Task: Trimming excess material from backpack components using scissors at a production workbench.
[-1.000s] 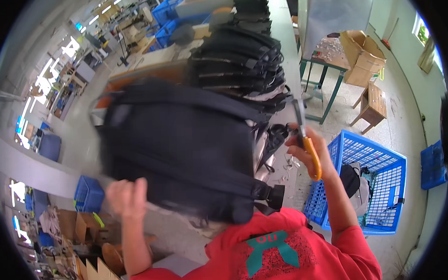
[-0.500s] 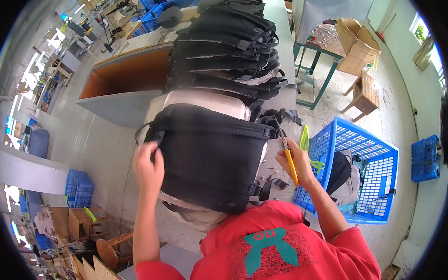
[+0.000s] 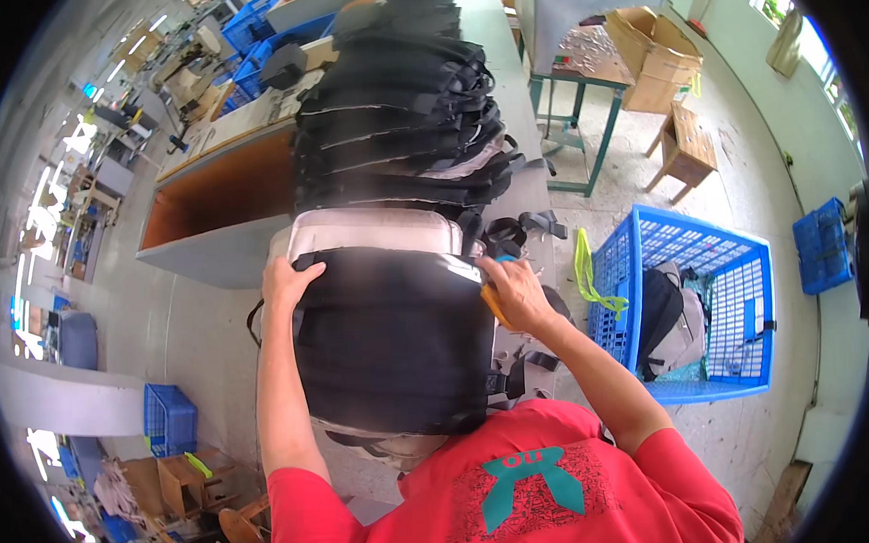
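Observation:
A black backpack (image 3: 390,359) lies flat in front of me at the bench's near end, its pale panel (image 3: 366,234) showing behind the top edge. My left hand (image 3: 287,281) grips its upper left corner, thumb over the edge. At the upper right corner, my right hand (image 3: 519,292) is closed round orange-handled scissors (image 3: 495,303), fingertips against the bag; the blades are hard to make out. Loose black straps (image 3: 538,359) lie right of the bag. Beyond it, several black backpacks (image 3: 391,120) are stacked along the bench (image 3: 499,59).
A blue plastic basket (image 3: 758,351) holding bags stands right of the bench. Behind it are a wooden stool (image 3: 684,143), a green-framed table (image 3: 586,79) and a cardboard box (image 3: 657,58). An open wooden compartment (image 3: 212,198) adjoins the bench's left side.
The backpack has been laid down and squared on the bench. My left hand moved up to its top corner; my right hand turned inward with the scissors onto the other corner.

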Demonstrator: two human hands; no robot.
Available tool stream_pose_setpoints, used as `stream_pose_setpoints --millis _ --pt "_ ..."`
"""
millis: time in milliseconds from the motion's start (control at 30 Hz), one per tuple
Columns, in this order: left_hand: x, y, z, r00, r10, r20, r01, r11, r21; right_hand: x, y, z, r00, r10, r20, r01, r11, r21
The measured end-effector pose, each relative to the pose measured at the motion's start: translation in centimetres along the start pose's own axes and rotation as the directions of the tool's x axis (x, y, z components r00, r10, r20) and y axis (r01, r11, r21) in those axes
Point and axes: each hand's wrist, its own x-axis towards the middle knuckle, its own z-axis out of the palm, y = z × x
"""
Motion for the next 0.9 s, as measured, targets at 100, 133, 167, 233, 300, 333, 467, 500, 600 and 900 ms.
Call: stream_pose_setpoints --millis 100,133,167,233,300,333,467,500,600,900 --pt "-0.5 -2.0 1.3 0.957 0.198 -0.21 -0.159 0.969 0.19 -2.6 -3.1 -0.7 0.997 -0.038 0.063 0.035 0.998 0.046" --pt "-0.6 -2.1 1.3 0.958 0.208 -0.199 -0.171 0.967 0.19 -3.6 -4.4 -1.4 0.994 -0.052 0.093 0.044 0.995 0.094" --pt "-1.1 -2.2 0.9 0.962 0.202 -0.184 -0.177 0.973 0.146 -4.5 -5.8 -2.0 0.989 -0.083 0.119 0.069 0.991 0.119" --pt "-1.4 -2.9 0.8 0.964 0.195 -0.182 -0.183 0.98 0.08 -6.5 -6.9 -2.1 0.972 -0.134 0.195 0.1 0.98 0.172" --pt "-1.5 -3.8 0.1 0.968 0.188 -0.169 -0.21 0.97 -0.122 -7.9 -6.9 -1.9 0.955 -0.076 0.286 0.022 0.982 0.19" --pt "-1.8 -4.0 -0.4 0.972 0.168 -0.164 -0.214 0.924 -0.316 -8.2 -6.7 -1.9 0.952 -0.045 0.302 -0.018 0.979 0.204" --pt "-3.1 -4.4 -1.9 0.964 0.18 -0.198 -0.267 0.601 -0.754 -8.5 -6.3 -3.2 0.947 0.169 0.272 -0.246 0.927 0.281" --pt "-3.9 -4.3 -2.4 0.956 0.211 -0.205 -0.291 0.573 -0.766 -8.2 -6.0 -3.9 0.964 0.158 0.214 -0.216 0.935 0.281" --pt "-6.4 -1.1 -4.8 0.918 0.239 -0.317 -0.395 0.465 -0.792 -7.0 -5.2 -6.0 0.979 0.184 0.088 -0.2 0.953 0.228" --pt "-10.6 1.8 -7.1 0.867 0.32 -0.382 -0.486 0.378 -0.788 0.3 -5.1 -14.4 0.973 0.188 0.13 -0.216 0.946 0.243"
